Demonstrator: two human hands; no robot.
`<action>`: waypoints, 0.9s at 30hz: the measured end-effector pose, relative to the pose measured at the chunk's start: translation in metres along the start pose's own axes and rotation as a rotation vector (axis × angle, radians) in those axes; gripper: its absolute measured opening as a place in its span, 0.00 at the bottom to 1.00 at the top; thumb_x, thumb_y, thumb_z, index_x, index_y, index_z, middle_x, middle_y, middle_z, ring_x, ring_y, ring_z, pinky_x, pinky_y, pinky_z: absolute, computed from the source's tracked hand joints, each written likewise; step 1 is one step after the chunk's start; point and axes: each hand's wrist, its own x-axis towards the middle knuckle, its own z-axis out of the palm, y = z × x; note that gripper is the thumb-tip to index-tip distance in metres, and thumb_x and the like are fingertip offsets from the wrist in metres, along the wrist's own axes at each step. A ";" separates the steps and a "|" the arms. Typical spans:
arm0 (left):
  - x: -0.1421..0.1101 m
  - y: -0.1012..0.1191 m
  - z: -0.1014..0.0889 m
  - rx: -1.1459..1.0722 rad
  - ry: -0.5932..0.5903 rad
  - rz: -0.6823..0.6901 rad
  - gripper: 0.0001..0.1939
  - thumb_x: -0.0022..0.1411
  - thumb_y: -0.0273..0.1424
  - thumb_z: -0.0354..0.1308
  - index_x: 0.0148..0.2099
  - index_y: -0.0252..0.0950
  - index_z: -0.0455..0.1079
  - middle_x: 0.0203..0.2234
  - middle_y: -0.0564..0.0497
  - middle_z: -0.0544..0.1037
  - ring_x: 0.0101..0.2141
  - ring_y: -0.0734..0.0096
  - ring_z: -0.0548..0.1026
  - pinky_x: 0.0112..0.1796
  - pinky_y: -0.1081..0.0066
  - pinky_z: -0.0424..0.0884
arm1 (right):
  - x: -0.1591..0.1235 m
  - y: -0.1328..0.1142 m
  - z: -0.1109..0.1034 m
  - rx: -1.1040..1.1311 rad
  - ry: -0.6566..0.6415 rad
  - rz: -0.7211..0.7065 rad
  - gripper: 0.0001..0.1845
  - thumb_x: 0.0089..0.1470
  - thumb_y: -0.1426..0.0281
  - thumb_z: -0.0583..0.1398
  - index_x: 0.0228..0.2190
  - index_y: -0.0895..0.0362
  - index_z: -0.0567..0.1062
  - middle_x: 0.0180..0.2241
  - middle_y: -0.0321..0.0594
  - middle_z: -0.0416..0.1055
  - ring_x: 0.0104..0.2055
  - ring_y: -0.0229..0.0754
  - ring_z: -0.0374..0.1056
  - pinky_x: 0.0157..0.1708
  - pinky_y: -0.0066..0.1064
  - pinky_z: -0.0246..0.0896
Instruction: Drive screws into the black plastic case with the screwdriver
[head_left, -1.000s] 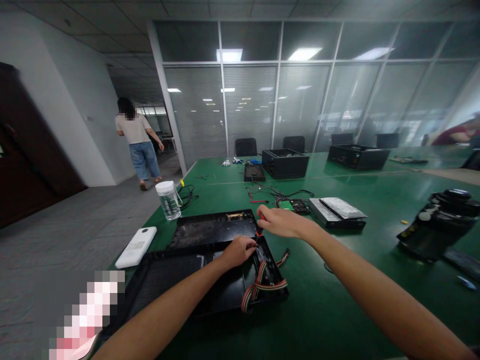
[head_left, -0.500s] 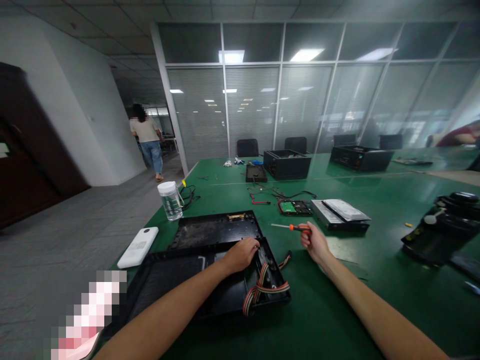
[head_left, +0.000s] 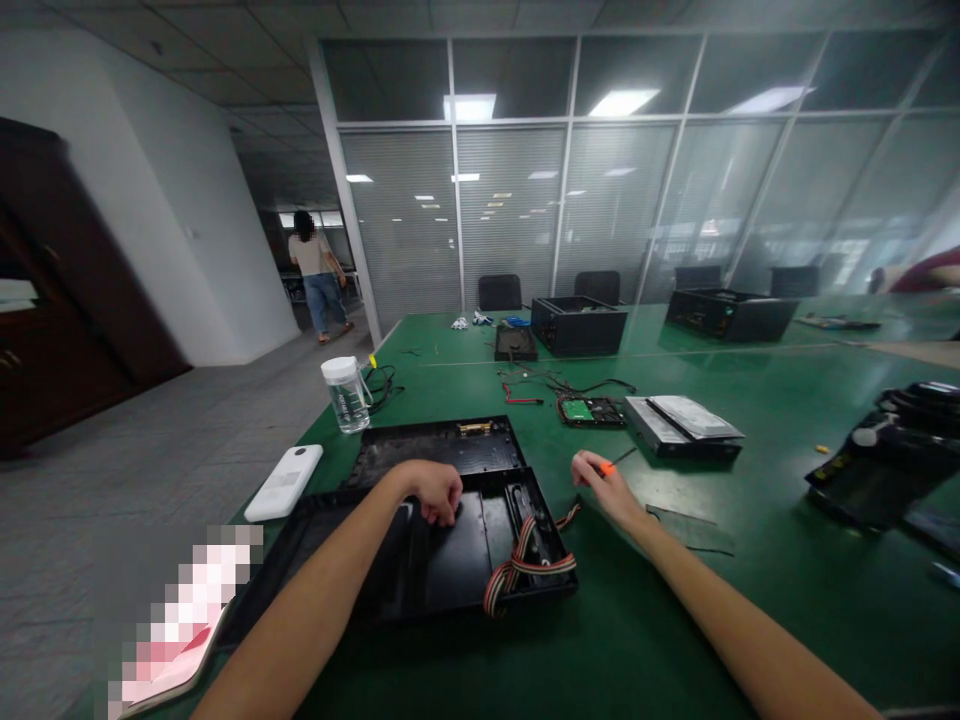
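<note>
An orange-and-black screwdriver (head_left: 607, 468), partly hidden, is gripped by the curled fingers of the right hand (head_left: 602, 488), right of centre in the frame. The left hand (head_left: 439, 495) is held, fingers bent, over the shallow black rectangular casing (head_left: 450, 565) at lower centre; whether anything is pinched cannot be told. A striped red, white and black ribbon cable (head_left: 544, 571) is draped across the casing's right end.
</note>
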 end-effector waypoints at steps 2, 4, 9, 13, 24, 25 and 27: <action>-0.002 -0.001 0.000 0.087 0.007 -0.057 0.16 0.40 0.35 0.67 0.22 0.33 0.63 0.13 0.57 0.69 0.14 0.77 0.65 0.18 0.77 0.60 | -0.002 -0.019 0.002 -0.138 -0.082 -0.086 0.20 0.58 0.58 0.46 0.20 0.56 0.64 0.22 0.36 0.63 0.27 0.38 0.60 0.29 0.31 0.57; -0.005 0.003 -0.003 0.156 0.138 -0.005 0.17 0.43 0.39 0.65 0.22 0.34 0.62 0.11 0.58 0.66 0.13 0.79 0.62 0.17 0.78 0.56 | -0.007 -0.045 0.005 -0.281 -0.213 -0.218 0.19 0.58 0.61 0.46 0.22 0.55 0.67 0.26 0.39 0.66 0.30 0.40 0.62 0.32 0.32 0.57; -0.009 0.012 -0.022 0.183 0.576 0.232 0.19 0.59 0.46 0.48 0.30 0.34 0.65 0.20 0.54 0.72 0.20 0.76 0.67 0.22 0.78 0.59 | -0.055 -0.100 0.015 -0.707 -0.625 -0.402 0.11 0.54 0.64 0.52 0.26 0.55 0.70 0.28 0.38 0.69 0.28 0.39 0.64 0.29 0.31 0.54; 0.002 -0.001 -0.025 0.417 0.618 0.169 0.14 0.57 0.41 0.54 0.36 0.34 0.67 0.27 0.52 0.74 0.26 0.73 0.70 0.25 0.77 0.60 | -0.108 -0.100 0.017 -0.926 -0.532 -0.333 0.12 0.47 0.69 0.58 0.37 0.56 0.69 0.36 0.41 0.69 0.29 0.41 0.66 0.26 0.32 0.54; -0.012 -0.003 -0.015 0.947 0.605 0.361 0.05 0.56 0.32 0.58 0.34 0.35 0.69 0.30 0.49 0.74 0.34 0.66 0.72 0.34 0.73 0.64 | -0.158 -0.066 -0.006 -0.851 -0.316 -0.243 0.07 0.54 0.73 0.54 0.37 0.54 0.68 0.36 0.40 0.68 0.35 0.41 0.66 0.32 0.32 0.60; -0.023 0.004 -0.017 0.953 0.631 0.375 0.06 0.56 0.33 0.57 0.33 0.35 0.68 0.29 0.49 0.73 0.33 0.66 0.72 0.34 0.73 0.64 | -0.153 -0.066 -0.005 -0.839 -0.313 -0.234 0.07 0.54 0.73 0.54 0.36 0.53 0.68 0.36 0.40 0.68 0.36 0.41 0.66 0.33 0.32 0.60; -0.050 0.022 -0.019 0.951 0.688 0.406 0.07 0.57 0.34 0.56 0.33 0.35 0.68 0.28 0.50 0.72 0.33 0.66 0.71 0.33 0.72 0.64 | -0.137 -0.066 -0.002 -0.815 -0.325 -0.227 0.06 0.54 0.72 0.54 0.36 0.53 0.68 0.37 0.40 0.68 0.37 0.41 0.66 0.35 0.32 0.62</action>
